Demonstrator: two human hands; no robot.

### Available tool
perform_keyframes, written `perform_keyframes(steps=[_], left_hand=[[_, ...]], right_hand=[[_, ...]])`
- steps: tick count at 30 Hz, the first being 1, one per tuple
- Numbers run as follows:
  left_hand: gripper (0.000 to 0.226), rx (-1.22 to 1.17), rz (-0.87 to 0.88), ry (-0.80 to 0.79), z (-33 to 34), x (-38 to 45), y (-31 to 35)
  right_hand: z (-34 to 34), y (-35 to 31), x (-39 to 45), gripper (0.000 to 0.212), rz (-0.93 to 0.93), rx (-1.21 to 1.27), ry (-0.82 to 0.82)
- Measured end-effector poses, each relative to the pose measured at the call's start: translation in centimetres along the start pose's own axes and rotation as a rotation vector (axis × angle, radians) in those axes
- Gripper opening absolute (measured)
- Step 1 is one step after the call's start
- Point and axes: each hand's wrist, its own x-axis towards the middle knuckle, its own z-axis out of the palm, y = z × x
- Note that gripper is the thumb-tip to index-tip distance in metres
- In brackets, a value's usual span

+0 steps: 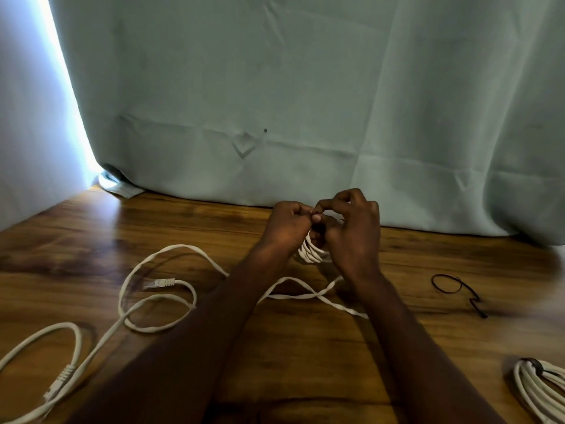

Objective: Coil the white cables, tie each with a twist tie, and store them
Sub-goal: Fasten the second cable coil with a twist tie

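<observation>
We start with the wooden table (305, 347), which fills the lower half of the view, backed at 12 o'clock by a pale curtain (275, 87). At 8 o'clock a loose white cable (159, 327) sprawls in open loops, its plug (159, 283) lying free inside 1 of them. At 4 o'clock, cut off by the frame edge, sits a finished coil (533, 390) already bound with a dark tie. At 3 o'clock a spare black twist tie (455, 290) lies on the wood, well apart from the hands.

Near the centre, our left hand (287, 228) and right hand (354, 237) meet over a small coil (313, 254) held off the table, both with fingers curled in, fingertips pressed together at the top of the bundle (seemingly twisting a tie there).

To do this well, we judge the turns should be kept bunched by the lower fingers while the tie ends are wound snugly, or the loops will spring apart.

The tie itself is hidden between the fingers, so we cannot tell whether it is closed. A tail of cable (305, 293) trails beneath the forearms; whether it belongs to this coil is unclear.
</observation>
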Motion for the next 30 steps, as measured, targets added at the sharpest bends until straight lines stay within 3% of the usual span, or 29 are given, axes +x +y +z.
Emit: perform_keyframes(steps=[7, 10, 12, 14, 16, 19, 22, 27, 30], left_hand=[[0.008, -0.101, 0.080, 0.051, -0.5, -0.1, 0.6], [0.012, -0.107, 0.090, 0.031, -0.8, 0.1, 0.3], [0.013, -0.109, 0.086, -0.006, -0.8, 0.5, -0.2], [0.015, -0.130, 0.084, -0.016, -1.1, 0.7, -0.3], [0.017, -0.149, 0.087, -0.031, -1.3, 1.0, -0.3], [0.021, -0.211, 0.058, -0.118, -1.5, 0.8, 0.1], [0.025, -0.362, -0.022, -0.207, -1.5, 0.5, 0.7], [0.044, -0.554, -0.173, -0.362, -2.2, 0.2, 1.1], [0.027, -0.488, -0.084, -0.350, -2.2, 0.1, 1.0]], right_hand=[[-0.7, -2.1, -0.1, 0.018, 0.077, 0.557, -0.045], [-1.3, -1.8, 0.4, 0.014, 0.043, 0.528, -0.120], [-1.5, -1.6, 0.6, 0.015, 0.000, 0.364, -0.154], [-1.5, -1.4, 0.5, 0.018, -0.052, 0.214, -0.086], [-1.8, -1.2, 0.5, 0.022, -0.025, 0.181, 0.008], [-1.7, -0.1, 0.9, 0.030, 0.112, 0.130, -0.064], [-1.4, 0.5, 1.1, 0.029, 0.256, 0.255, -0.163], [-1.0, 0.4, 0.7, 0.024, 0.259, 0.355, -0.100], [-0.6, 0.3, 0.6, 0.023, 0.322, 0.434, -0.075]])
